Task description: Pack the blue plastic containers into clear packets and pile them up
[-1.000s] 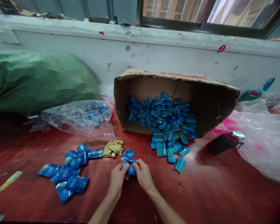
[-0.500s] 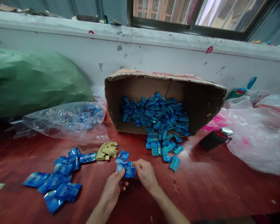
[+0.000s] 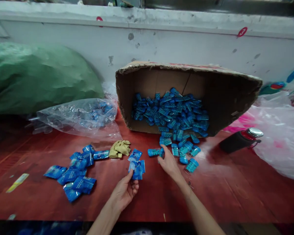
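My left hand (image 3: 124, 192) pinches a blue printed sachet (image 3: 138, 170) between thumb and fingers, above the red table. Another blue sachet (image 3: 135, 154) lies just beyond it. My right hand (image 3: 171, 164) has its fingertips on the right end of a small clear container with blue ends and teal pellets (image 3: 153, 152), which points left. Close to that hand, several like containers (image 3: 186, 148) spill from a cardboard box (image 3: 235, 98) lying on its side, and a heap of them (image 3: 171, 109) fills its mouth.
Several filled blue sachets (image 3: 73, 173) lie on the left, near a crumpled yellow-green cloth (image 3: 120, 148). Behind them are a clear plastic bag (image 3: 61, 117) and a large green sack (image 3: 44, 75). A black bottle (image 3: 237, 142) leans at the right beside white plastic bags (image 3: 279, 140).
My right hand has moved from beside the sachet to the containers, up and right, and has taken hold of one. The left hand keeps its sachet. The view has tilted down.
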A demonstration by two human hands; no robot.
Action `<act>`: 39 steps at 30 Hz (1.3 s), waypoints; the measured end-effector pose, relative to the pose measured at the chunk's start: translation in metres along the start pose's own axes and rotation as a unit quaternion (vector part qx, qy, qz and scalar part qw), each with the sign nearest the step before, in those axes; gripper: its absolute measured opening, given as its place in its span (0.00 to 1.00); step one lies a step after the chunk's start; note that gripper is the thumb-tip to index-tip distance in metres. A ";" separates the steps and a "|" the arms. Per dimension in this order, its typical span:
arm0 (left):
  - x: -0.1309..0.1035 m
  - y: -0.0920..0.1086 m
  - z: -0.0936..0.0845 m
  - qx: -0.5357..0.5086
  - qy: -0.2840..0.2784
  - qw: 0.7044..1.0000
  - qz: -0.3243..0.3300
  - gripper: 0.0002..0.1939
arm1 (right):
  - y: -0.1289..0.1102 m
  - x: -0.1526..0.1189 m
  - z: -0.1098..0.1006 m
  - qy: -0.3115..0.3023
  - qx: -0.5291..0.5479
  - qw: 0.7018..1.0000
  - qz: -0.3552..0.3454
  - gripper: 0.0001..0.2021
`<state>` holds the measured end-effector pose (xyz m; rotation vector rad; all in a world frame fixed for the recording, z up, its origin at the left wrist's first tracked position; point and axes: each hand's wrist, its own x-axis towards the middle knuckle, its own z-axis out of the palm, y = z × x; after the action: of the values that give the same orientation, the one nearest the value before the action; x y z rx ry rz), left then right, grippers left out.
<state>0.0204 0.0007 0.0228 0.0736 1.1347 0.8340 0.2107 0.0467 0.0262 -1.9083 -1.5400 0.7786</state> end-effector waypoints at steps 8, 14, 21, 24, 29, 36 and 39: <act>0.002 -0.006 0.010 0.000 0.014 0.999 0.039 0.09 | -0.020 -0.049 0.001 -0.105 0.484 0.868 0.010 0.23; 0.000 -0.007 0.006 0.016 -0.026 0.996 0.088 0.10 | -0.021 -0.057 0.008 -0.104 0.457 0.883 -0.011 0.22; 0.001 -0.005 0.003 0.035 -0.058 0.990 0.121 0.12 | -0.019 -0.071 0.017 -0.003 0.355 0.932 -0.068 0.16; 0.000 -0.004 0.002 0.053 -0.066 0.987 0.135 0.12 | -0.017 -0.078 0.026 0.024 0.342 0.935 -0.089 0.16; 0.000 -0.003 0.004 0.042 -0.054 0.989 0.134 0.11 | -0.012 -0.083 0.044 0.030 0.298 0.949 -0.094 0.15; 0.002 -0.005 0.009 -0.012 -0.069 0.994 0.088 0.06 | -0.010 -0.089 0.048 -0.012 0.238 0.958 -0.157 0.21; 0.001 -0.001 0.004 0.015 -0.102 0.992 0.078 0.05 | -0.014 -0.089 0.036 -0.126 0.322 0.930 -0.127 0.21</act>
<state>0.0248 0.0019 0.0231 0.2686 0.9569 0.9262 0.1596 -0.0355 0.0205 -1.1400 -1.3966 1.2559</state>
